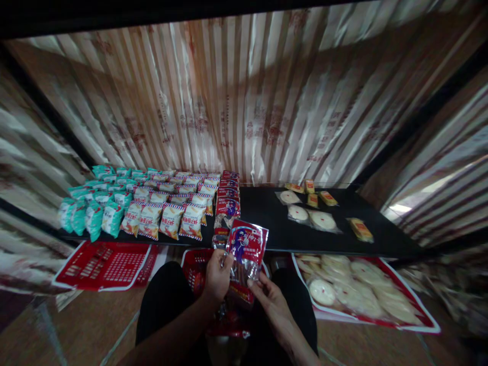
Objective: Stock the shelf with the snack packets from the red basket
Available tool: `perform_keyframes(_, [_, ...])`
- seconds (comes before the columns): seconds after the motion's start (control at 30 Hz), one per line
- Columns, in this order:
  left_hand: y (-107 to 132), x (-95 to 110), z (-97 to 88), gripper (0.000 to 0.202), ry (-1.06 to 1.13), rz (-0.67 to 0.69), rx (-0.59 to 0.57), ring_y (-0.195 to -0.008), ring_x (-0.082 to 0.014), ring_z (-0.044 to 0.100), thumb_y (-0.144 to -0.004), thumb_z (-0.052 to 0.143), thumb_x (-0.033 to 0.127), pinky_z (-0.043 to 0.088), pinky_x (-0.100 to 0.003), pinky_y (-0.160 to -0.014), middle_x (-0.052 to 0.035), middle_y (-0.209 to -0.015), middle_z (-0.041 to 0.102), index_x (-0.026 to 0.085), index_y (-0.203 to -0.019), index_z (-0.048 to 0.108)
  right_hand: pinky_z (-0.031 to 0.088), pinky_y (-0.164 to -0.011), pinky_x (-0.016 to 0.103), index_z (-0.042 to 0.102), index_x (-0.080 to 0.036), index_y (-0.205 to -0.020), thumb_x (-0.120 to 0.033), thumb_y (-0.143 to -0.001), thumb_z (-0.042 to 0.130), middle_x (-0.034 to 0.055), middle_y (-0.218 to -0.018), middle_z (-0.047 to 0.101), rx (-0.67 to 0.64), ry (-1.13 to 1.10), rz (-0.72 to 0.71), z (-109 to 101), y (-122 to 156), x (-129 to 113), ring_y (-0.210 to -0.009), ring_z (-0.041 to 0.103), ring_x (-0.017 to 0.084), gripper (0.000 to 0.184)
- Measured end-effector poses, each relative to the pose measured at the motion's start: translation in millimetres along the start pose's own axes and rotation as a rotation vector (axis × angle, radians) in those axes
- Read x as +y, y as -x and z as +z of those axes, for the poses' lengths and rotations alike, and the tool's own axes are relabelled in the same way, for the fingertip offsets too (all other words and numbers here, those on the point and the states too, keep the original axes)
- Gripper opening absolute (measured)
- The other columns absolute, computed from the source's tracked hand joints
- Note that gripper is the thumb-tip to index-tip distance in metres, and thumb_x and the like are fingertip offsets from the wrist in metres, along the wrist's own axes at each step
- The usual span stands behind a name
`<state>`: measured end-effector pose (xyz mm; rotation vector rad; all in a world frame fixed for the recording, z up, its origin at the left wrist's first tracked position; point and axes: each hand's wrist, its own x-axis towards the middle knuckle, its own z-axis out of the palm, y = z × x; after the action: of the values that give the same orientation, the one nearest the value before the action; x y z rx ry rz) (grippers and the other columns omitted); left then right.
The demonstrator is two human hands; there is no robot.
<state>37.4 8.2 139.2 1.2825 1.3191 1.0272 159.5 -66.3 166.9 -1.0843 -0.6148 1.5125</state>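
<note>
My left hand (217,277) is closed on a stack of red snack packets (246,254), gripping their left edge. My right hand (271,299) supports the same stack from below on the right, its fingers curled against the packets. Both hands hover over a red basket (194,267) between my knees, just in front of a black shelf (267,223). On the shelf a column of matching red packets (227,195) runs from front to back, right ahead of my hands.
Rows of white-and-orange packets (171,211) and teal packets (97,203) fill the shelf's left part. Round white cakes (310,216) and small yellow packets (360,229) lie at the right. An upturned red basket (104,264) lies at the left on the floor; a red tray of round cakes (362,295) lies at the right.
</note>
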Motion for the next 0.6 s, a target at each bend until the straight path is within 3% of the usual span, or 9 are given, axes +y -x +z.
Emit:
perform_keyframes(0.17, [-21.9,17.6,9.0,0.026,0.067,0.011,0.043,-0.066,-0.0142,0.057,-0.081,0.054,0.044,0.044,-0.024,-0.062,-0.0003,-0.071,0.060,0.018,-0.079,0.054,0.049,-0.086,0.039,0.070,-0.021,-0.092,-0.047,-0.061,0.078,0.0057,-0.095,0.073,0.075,0.085,-0.082,3.0,-13.7,-12.3,-0.088,0.066,0.025,0.041])
perform_keyframes(0.33, [-39.9,35.6,13.0,0.028,0.203,-0.006,-0.050,-0.076,-0.0156,0.061,-0.080,0.058,0.045,0.046,-0.025,-0.069,-0.0025,-0.080,0.064,0.018,-0.087,0.057,0.052,-0.075,0.037,0.071,-0.021,-0.092,-0.049,-0.063,0.076,0.0044,-0.081,0.073,0.202,0.063,-0.085,-2.8,-38.1,-23.3,-0.081,0.067,0.026,0.041])
perform_keyframes(0.47, [-45.2,45.5,11.9,0.029,0.288,-0.029,-0.131,-0.085,-0.0174,0.063,-0.079,0.059,0.039,0.047,-0.027,-0.076,-0.0054,-0.090,0.066,0.018,-0.099,0.056,0.052,-0.072,0.033,0.071,-0.021,-0.091,-0.047,-0.061,0.077,0.0039,-0.082,0.073,0.279,0.029,-0.085,-6.0,-56.0,-34.5,-0.080,0.067,0.024,0.040])
perform_keyframes(0.6, [-44.5,45.3,10.3,0.027,0.291,-0.086,-0.181,-0.078,-0.0164,0.063,-0.080,0.056,0.034,0.047,-0.026,-0.069,-0.0053,-0.087,0.065,0.017,-0.101,0.055,0.051,-0.070,0.031,0.071,-0.021,-0.090,-0.048,-0.060,0.076,0.0037,-0.084,0.073,0.308,0.028,-0.093,-7.5,-63.7,-37.9,-0.080,0.067,0.022,0.040])
